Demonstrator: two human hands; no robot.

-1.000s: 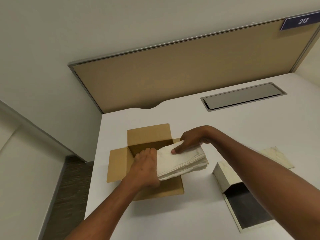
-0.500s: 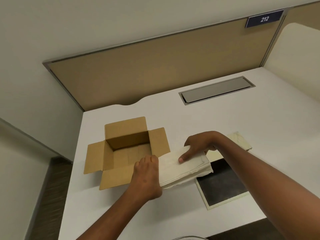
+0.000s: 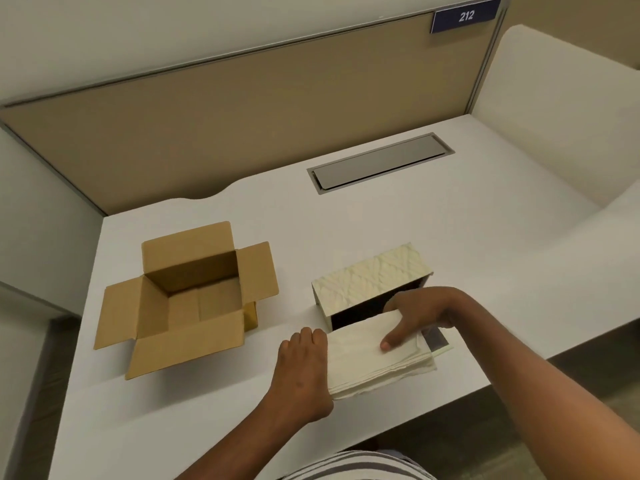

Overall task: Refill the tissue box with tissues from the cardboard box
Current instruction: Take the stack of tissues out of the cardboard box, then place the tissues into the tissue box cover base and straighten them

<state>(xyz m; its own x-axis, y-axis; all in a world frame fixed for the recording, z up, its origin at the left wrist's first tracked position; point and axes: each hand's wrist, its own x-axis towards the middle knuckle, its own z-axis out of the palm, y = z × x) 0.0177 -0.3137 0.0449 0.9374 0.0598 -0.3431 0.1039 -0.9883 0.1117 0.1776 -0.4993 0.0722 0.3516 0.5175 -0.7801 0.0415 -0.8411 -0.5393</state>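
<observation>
A stack of white tissues (image 3: 374,358) is held between both hands just in front of the tissue box (image 3: 370,280). My left hand (image 3: 303,372) grips the stack's left end. My right hand (image 3: 420,315) clasps its right end, thumb on top. The cream, quilt-patterned tissue box lies with its dark open side facing me, and the stack's far edge overlaps that opening. The cardboard box (image 3: 187,296) stands to the left with its flaps spread, and its inside looks empty.
The white desk (image 3: 346,223) has a grey cable hatch (image 3: 381,162) at the back centre. A tan partition (image 3: 242,109) runs behind, with a "212" sign (image 3: 465,16). The desk's front edge lies just right of the tissue box.
Both hands carried the tissue stack out of the cardboard box and rightward to the tissue box's open side. The view also shifted to the right.
</observation>
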